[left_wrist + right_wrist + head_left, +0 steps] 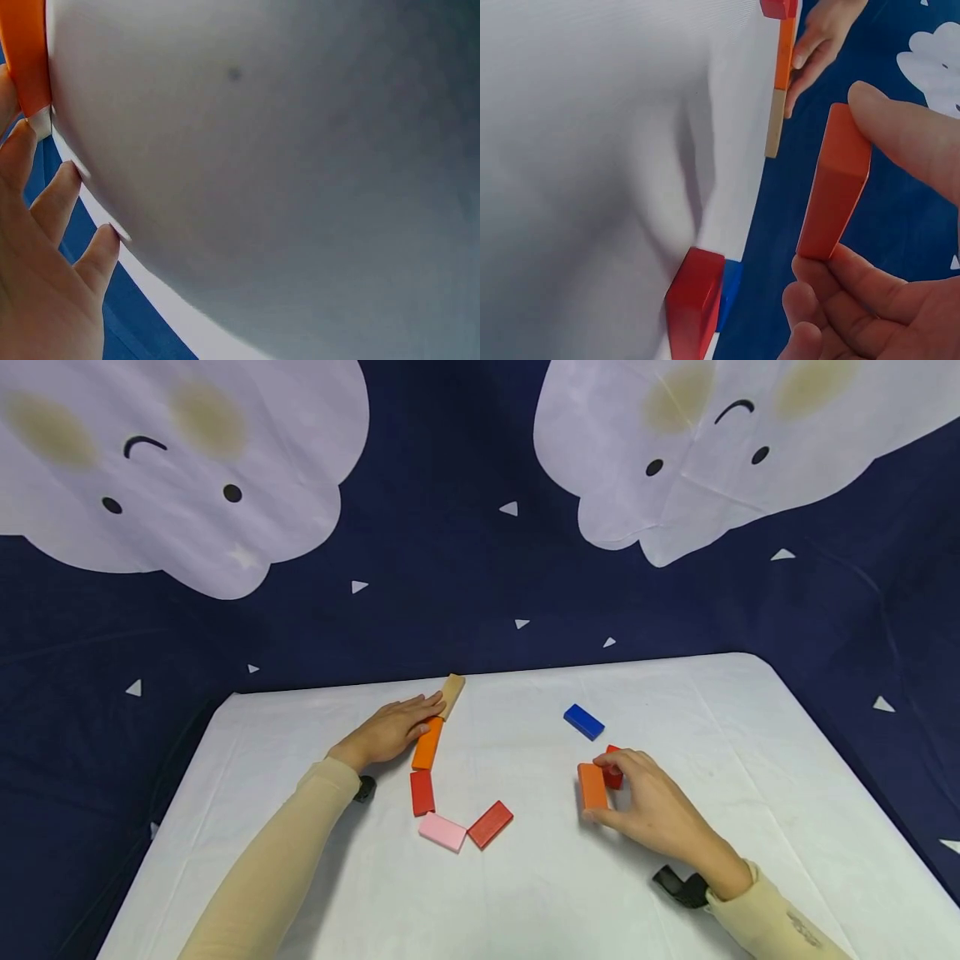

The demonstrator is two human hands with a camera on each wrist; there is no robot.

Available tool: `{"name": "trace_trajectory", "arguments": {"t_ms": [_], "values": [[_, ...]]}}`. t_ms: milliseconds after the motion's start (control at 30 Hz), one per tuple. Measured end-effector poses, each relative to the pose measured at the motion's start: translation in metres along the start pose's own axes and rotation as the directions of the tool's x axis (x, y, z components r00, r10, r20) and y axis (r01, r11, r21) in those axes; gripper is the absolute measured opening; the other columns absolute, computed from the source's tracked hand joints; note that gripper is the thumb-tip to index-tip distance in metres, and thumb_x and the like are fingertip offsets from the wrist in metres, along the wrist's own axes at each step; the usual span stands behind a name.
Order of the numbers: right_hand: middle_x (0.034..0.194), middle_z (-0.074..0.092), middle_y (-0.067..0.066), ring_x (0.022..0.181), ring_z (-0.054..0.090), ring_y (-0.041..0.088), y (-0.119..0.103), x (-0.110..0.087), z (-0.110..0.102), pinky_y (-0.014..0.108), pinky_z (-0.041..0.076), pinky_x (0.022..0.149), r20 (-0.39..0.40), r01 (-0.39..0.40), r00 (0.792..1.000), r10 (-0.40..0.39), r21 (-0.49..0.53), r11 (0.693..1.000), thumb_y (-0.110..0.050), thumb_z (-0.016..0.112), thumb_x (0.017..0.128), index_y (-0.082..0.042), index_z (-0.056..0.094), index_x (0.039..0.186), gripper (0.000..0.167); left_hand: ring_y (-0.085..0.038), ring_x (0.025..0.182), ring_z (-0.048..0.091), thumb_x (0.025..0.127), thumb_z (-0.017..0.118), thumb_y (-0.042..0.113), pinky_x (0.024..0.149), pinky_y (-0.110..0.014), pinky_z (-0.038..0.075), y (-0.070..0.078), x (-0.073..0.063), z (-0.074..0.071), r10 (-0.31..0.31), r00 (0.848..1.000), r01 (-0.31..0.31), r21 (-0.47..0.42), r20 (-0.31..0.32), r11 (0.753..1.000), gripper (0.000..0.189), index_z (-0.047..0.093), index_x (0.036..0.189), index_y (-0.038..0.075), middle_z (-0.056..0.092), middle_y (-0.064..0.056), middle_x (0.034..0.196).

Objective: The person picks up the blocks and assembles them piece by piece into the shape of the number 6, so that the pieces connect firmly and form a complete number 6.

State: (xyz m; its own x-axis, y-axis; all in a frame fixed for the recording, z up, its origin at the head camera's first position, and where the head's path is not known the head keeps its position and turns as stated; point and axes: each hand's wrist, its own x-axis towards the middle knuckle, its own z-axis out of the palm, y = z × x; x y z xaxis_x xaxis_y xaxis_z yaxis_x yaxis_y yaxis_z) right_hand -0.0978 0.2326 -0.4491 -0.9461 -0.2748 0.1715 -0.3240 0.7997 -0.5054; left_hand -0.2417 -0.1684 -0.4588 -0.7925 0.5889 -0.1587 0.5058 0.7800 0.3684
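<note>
My right hand (660, 814) pinches an orange block (592, 787) between thumb and fingers, holding it above the table in the right wrist view. Under and behind that hand lies a red block (615, 777), partly covered, with a blue block (583, 722) beyond it. With fingers extended, my left hand (386, 731) rests at a plain wooden block (453, 690) and a second orange block (427, 745), which meet end to end. From there a curved row continues through a red block (422, 793), a pink block (442, 832) and another red block (491, 824).
A white cloth covers the table (540, 893), whose far edge meets a dark blue curtain (450, 627) printed with clouds. Black wrist straps show at both cuffs. Table surface lies between the curved row and the blue block.
</note>
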Motion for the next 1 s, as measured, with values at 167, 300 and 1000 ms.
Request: {"name": "trace_trajectory", "arguments": {"t_ms": [167, 300, 1000], "values": [[0.107, 0.063, 0.003, 0.094, 0.056, 0.019, -0.006, 0.008, 0.005, 0.039, 0.051, 0.080, 0.002, -0.001, 1.000, 0.001, 0.014, 1.000, -0.038, 0.091, 0.072, -0.009, 0.063, 0.122, 0.065, -0.029, 0.152, 0.023, 0.109, 0.045, 0.026, 0.122, -0.055, 0.016, -0.001, 0.000, 0.001, 0.007, 1.000, -0.007, -0.001, -0.005, 1.000, 0.053, 0.031, 0.159, 0.018, 0.024, 0.000, 0.166], [0.113, 0.063, 0.005, 0.094, 0.057, 0.020, -0.010, 0.014, 0.009, 0.039, 0.052, 0.080, 0.008, -0.003, 1.000, 0.002, 0.017, 1.000, -0.039, 0.091, 0.072, -0.008, 0.063, 0.124, 0.067, -0.029, 0.151, 0.023, 0.109, 0.045, 0.025, 0.121, -0.056, 0.016, -0.001, 0.000, 0.001, 0.018, 1.000, -0.018, -0.002, -0.010, 1.000, 0.053, 0.032, 0.159, 0.017, 0.024, 0.000, 0.166], [0.123, 0.065, 0.005, 0.109, 0.057, 0.023, -0.021, 0.029, 0.021, 0.045, 0.050, 0.093, 0.017, 0.009, 1.000, -0.010, 0.064, 0.998, -0.039, 0.091, 0.072, -0.008, 0.064, 0.124, 0.067, -0.029, 0.151, 0.023, 0.109, 0.044, 0.025, 0.122, -0.056, 0.015, 0.002, -0.001, -0.001, 0.007, 1.000, -0.007, 0.001, -0.002, 1.000, 0.053, 0.031, 0.159, 0.016, 0.024, -0.001, 0.166]]}}
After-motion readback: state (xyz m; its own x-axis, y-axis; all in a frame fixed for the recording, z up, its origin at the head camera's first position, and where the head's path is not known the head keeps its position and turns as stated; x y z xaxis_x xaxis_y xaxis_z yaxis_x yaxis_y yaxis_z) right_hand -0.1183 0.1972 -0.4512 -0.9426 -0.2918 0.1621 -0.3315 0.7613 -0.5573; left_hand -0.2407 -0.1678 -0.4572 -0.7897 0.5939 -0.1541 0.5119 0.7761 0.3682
